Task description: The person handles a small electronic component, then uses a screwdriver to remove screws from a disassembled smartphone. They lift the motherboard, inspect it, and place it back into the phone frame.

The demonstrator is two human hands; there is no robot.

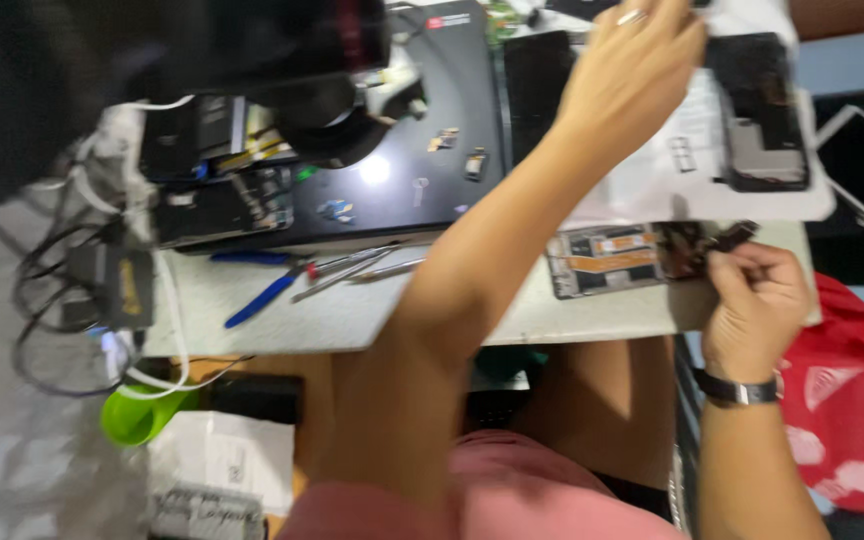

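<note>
My left hand (632, 70), a ring on one finger, reaches far across the table to the top edge of the view, over a white sheet (652, 180). Its fingertips are cut off, so what they touch is hidden. My right hand (752, 300), with a watch on the wrist, pinches the dark end of an opened phone (612, 258) that lies at the table's near edge with its orange and grey insides showing. A black phone body (762, 110) rests on the white sheet beside my left hand.
A black work mat (402, 170) carries small parts. Blue-handled pliers (262, 295) and thin metal tools (352, 268) lie in front of it. Tangled cables (62, 300) hang at the left. A green cup (137, 415) and a red bag (852, 400) sit below the table.
</note>
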